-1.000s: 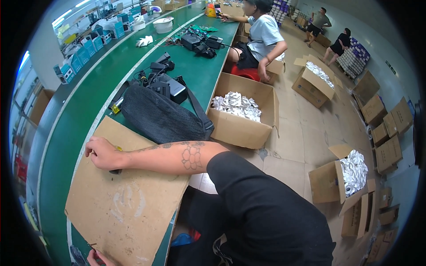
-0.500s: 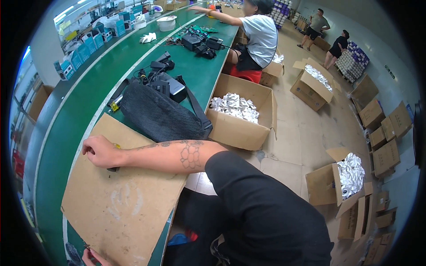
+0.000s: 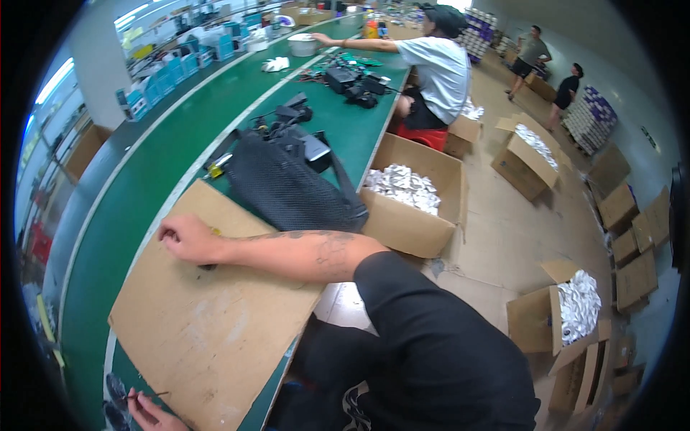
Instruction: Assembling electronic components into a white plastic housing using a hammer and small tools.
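Note:
My right hand (image 3: 190,239) is closed above the far part of a brown cardboard sheet (image 3: 194,323) on the green bench. A bit of yellow and a bit of black show on either side of its wrist, perhaps one tool; most of that is hidden. At the sheet's near left corner, my left hand (image 3: 152,413) pinches a thin dark strip (image 3: 159,394), too blurred to name. Glossy black rounded pieces (image 3: 115,402) lie beside that hand. Beyond the sheet is a black mesh bag (image 3: 291,183), with a yellow-handled tool (image 3: 218,167) to its left.
Black devices (image 3: 309,147) and green circuit boards (image 3: 366,62) lie farther along the bench. A co-worker (image 3: 435,68) on a red stool reaches toward a white tub (image 3: 302,46). Open cartons of white pieces (image 3: 402,188) stand on the right; two people stand far off.
The whole view has shifted, so things sit farther right. More of my left hand shows, with the thin strip now visible. The co-worker's hand has come to the white tub.

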Motion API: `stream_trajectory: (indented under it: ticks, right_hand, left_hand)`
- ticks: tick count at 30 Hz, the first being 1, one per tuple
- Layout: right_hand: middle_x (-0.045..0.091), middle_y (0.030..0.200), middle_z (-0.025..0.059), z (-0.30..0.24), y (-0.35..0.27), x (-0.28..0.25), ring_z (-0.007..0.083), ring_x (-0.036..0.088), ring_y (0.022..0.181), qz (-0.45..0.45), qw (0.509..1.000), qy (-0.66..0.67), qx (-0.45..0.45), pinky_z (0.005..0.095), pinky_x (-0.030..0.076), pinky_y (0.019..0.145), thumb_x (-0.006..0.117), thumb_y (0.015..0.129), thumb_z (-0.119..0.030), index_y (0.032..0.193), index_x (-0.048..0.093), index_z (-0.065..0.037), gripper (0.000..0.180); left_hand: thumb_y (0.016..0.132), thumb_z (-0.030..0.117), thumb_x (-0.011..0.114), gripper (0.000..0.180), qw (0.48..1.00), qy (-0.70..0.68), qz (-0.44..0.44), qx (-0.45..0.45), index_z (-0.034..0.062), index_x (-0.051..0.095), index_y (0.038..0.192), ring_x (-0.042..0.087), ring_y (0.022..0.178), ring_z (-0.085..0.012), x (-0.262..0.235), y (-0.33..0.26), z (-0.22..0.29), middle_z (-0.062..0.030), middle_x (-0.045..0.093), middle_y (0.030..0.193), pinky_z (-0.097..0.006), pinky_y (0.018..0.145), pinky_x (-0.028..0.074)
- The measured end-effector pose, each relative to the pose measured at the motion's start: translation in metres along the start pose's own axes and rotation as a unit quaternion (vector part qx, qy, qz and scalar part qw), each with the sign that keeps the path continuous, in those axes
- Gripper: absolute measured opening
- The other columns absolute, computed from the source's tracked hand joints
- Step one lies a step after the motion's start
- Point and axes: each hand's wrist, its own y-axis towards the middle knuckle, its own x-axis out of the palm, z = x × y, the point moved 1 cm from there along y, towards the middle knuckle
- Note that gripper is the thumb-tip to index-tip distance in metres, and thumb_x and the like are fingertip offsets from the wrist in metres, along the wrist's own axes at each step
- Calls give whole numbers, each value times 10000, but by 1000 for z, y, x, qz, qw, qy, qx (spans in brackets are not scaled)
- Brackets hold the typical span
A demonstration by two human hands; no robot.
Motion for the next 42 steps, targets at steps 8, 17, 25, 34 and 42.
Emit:
stream_trajectory:
  ticks: [8,17,25,34,42]
  right_hand:
    - [717,876,138,-6,-3,-23,205,676,803,-51,993,-88,60,340,530,735,591,902,-133,1003,718,-7,206]
    - [667,749,38,2,2,-13,84,606,680,-49,995,-12,87,233,475,628,593,892,-48,972,690,19,143]
    - [664,790,50,0,4,-15,96,605,704,-59,995,-19,80,253,477,634,584,899,-42,978,674,19,135]
    - [629,791,17,-8,-1,-16,72,569,676,-75,993,-4,87,231,455,559,582,906,-52,970,671,4,123]
    - [605,783,27,16,-3,-19,62,532,583,-66,997,-27,35,216,445,502,571,924,-39,983,651,8,111]
  left_hand:
    - [913,40,598,109,999,-23,-16,32,-15,666,978,645,802,-238,11,-6,0,-133,661,910,-332,740,514]
    - [902,-19,600,108,996,-51,-41,68,-33,633,1004,619,632,-177,1,-5,3,-127,655,898,-276,509,476]
    - [902,0,611,124,996,-72,-16,58,-30,631,1020,627,656,-189,2,-6,1,-124,640,877,-282,532,483]
    - [918,18,613,124,994,-88,-49,41,-33,636,1029,602,612,-138,2,-11,-5,-102,637,885,-251,508,461]
    - [899,34,626,118,994,-97,-45,30,-18,618,1006,608,642,-242,0,-11,6,-129,639,870,-318,568,478]
